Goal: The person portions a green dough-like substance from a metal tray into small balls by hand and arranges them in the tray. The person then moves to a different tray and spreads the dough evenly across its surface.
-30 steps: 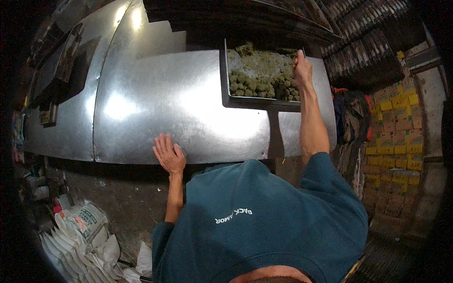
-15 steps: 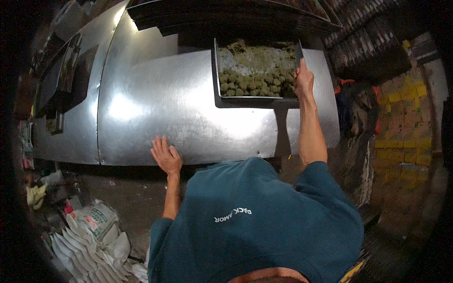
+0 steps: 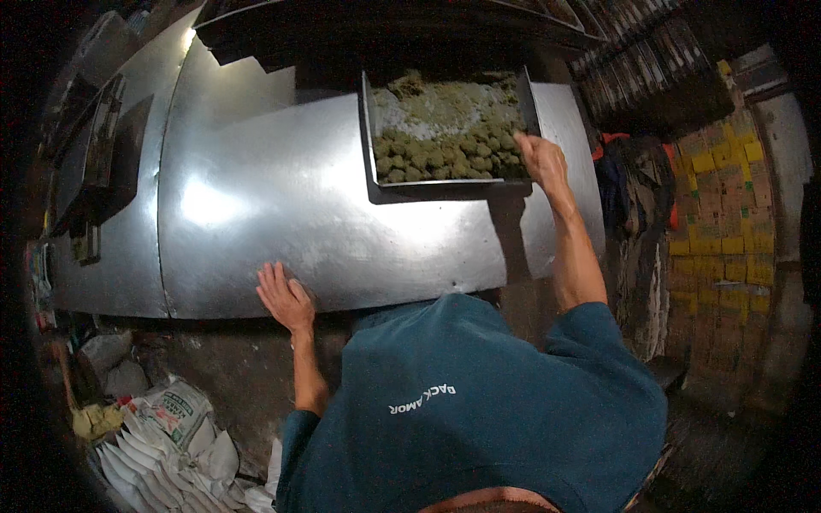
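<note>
A shallow rectangular metal tray point(image 3: 440, 182) stands on the shiny metal table point(image 3: 282, 197). Greenish-brown round lumps point(image 3: 428, 158) fill its near part, and looser crumbly material point(image 3: 436, 98) of the same colour spreads over its far part. At the tray's right wall, toward the near corner, is my right hand point(image 3: 544, 162), its fingers curled over the rim onto the lumps' side; the fingertips are partly hidden. My left hand point(image 3: 287, 299) lies flat at the table's near edge with the fingers apart, holding nothing.
Dark stacked trays point(image 3: 393, 30) stand along the table's far side. Another dark tray-like object point(image 3: 90, 158) is at the far left. White sacks point(image 3: 167, 436) lie on the floor at lower left. Yellow-taped cartons point(image 3: 723, 214) are stacked at right, beside hanging cloth point(image 3: 637, 184).
My right hand has slid a little nearer along the tray's right wall, and its thumb is no longer stretched forward. The whole view has shifted slightly. My left hand stays flat.
</note>
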A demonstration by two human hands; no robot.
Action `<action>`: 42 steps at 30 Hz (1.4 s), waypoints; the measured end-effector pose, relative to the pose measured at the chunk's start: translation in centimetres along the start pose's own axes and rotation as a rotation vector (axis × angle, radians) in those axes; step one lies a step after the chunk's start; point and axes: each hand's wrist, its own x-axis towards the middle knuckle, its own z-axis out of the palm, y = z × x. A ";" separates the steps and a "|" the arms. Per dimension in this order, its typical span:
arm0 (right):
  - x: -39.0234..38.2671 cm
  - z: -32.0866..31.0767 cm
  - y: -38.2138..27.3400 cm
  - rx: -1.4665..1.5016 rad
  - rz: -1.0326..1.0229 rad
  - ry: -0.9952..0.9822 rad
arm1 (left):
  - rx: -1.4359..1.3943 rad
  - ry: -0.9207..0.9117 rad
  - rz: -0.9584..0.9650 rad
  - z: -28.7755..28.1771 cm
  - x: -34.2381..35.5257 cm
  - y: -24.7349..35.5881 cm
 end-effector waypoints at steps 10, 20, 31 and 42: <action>13.4 13.7 -12.5 0.329 -0.476 0.130 | -0.013 -0.037 -0.003 -1.3 0.9 0.6; 17.0 16.5 -11.3 -0.225 -0.431 -0.188 | -0.056 -0.050 0.039 -1.3 1.2 0.2; 17.7 13.5 -6.3 0.444 -0.207 -0.370 | -0.081 -0.050 -0.029 -1.3 0.9 0.4; 12.6 11.3 -10.8 1.058 0.438 -0.166 | -0.060 0.025 -0.017 -0.9 0.3 0.4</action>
